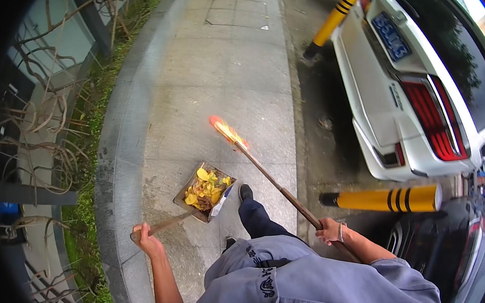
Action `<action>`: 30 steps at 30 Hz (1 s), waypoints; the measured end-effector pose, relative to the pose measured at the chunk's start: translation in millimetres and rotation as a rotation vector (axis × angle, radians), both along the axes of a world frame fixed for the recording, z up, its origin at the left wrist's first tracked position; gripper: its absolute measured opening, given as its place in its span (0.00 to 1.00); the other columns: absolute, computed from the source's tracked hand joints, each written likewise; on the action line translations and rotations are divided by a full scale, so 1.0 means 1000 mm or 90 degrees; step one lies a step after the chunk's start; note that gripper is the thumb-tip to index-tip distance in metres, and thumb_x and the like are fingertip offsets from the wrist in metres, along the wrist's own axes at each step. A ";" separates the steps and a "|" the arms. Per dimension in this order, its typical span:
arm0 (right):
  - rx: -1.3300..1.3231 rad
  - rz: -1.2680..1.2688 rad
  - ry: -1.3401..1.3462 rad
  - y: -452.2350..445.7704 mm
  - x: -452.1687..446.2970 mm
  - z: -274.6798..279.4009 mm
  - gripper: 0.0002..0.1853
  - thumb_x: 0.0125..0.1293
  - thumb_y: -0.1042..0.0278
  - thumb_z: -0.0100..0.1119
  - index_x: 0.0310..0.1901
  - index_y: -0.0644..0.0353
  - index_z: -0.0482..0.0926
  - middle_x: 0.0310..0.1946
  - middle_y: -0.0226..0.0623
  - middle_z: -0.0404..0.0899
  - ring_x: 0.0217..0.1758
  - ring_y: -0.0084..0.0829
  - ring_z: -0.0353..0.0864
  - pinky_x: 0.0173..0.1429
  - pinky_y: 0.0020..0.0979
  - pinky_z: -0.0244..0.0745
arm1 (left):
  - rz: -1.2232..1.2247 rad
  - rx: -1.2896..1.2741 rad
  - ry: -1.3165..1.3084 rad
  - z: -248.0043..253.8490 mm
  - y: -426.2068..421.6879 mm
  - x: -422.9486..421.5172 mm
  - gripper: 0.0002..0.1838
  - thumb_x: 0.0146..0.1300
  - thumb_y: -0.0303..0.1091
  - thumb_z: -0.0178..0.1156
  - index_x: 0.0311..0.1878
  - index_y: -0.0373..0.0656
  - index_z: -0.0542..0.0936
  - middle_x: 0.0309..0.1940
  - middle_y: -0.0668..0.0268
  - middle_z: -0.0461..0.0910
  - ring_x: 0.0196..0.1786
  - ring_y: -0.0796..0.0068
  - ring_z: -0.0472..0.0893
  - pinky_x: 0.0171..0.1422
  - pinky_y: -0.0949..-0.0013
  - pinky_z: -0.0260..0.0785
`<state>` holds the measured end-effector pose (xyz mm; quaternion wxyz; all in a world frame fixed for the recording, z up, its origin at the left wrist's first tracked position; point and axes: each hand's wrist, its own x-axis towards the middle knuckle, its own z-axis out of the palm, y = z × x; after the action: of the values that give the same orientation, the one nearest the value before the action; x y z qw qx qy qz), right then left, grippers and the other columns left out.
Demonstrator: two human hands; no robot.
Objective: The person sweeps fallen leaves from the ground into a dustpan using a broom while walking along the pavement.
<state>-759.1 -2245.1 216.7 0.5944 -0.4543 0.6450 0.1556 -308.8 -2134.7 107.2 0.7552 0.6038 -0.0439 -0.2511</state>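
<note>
My left hand (145, 239) is wrapped round the wooden handle (171, 223) of a dustpan (184, 198). Yellow leaves (207, 186) and some brown ones lie inside the pan, which hangs over or rests on the pavement; which of the two I cannot tell. In my right hand (328, 231) is the long brown stick of a broom (274, 180), slanting forward and left. Its far end, the orange and yellow head (228, 132), is above the paving beyond the dustpan and apart from it.
Grey pavement (213, 85) stretches ahead. On the left run a stone kerb (122, 156), a green strip (90, 222) and bare twisted branches (41, 163). To the right are yellow-black posts (335, 22), a white car (364, 94) and a dark car (441, 249).
</note>
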 end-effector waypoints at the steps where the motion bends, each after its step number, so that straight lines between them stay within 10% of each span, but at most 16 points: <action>1: 0.005 0.017 -0.008 -0.023 0.006 -0.006 0.06 0.47 0.75 0.47 0.24 0.67 0.62 0.10 0.34 0.64 0.08 0.24 0.64 0.11 0.25 0.58 | 0.017 0.003 -0.005 -0.001 -0.006 0.003 0.11 0.46 0.25 0.51 0.15 0.46 0.61 0.17 0.73 0.57 0.25 0.80 0.58 0.35 0.75 0.52; 16: -0.054 0.701 0.123 -0.267 0.203 -0.099 0.06 0.41 0.75 0.48 0.21 0.67 0.75 0.17 0.41 0.74 0.19 0.31 0.75 0.25 0.33 0.70 | 0.111 0.140 -0.097 -0.021 -0.130 0.058 0.10 0.44 0.26 0.54 0.16 0.42 0.62 0.17 0.72 0.61 0.24 0.82 0.60 0.32 0.77 0.52; 20: 0.229 0.254 -0.070 -0.260 0.197 -0.057 0.04 0.44 0.75 0.47 0.20 0.66 0.66 0.11 0.37 0.66 0.10 0.25 0.67 0.14 0.27 0.63 | 0.149 0.083 -0.075 -0.028 -0.136 0.096 0.11 0.44 0.23 0.53 0.15 0.43 0.62 0.17 0.72 0.61 0.25 0.81 0.60 0.32 0.76 0.53; 28: -0.145 0.680 0.257 -0.331 0.334 -0.058 0.17 0.45 0.72 0.47 0.39 0.67 0.60 0.22 0.51 0.72 0.23 0.41 0.75 0.24 0.38 0.69 | 0.245 0.131 -0.063 -0.041 -0.078 0.127 0.11 0.46 0.23 0.51 0.15 0.43 0.61 0.18 0.73 0.59 0.25 0.81 0.60 0.33 0.76 0.53; 30: -0.196 0.685 0.257 -0.360 0.376 -0.094 0.32 0.44 0.76 0.42 0.55 0.59 0.45 0.25 0.52 0.72 0.26 0.41 0.75 0.29 0.37 0.70 | 0.353 0.155 -0.008 -0.027 -0.079 0.123 0.11 0.46 0.23 0.51 0.15 0.43 0.61 0.18 0.73 0.58 0.26 0.81 0.60 0.33 0.76 0.53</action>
<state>-382.7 -2604.7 122.2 0.2250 -0.7598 0.4393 0.4232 -185.6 -2213.9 80.0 0.7168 0.6803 0.1488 -0.0351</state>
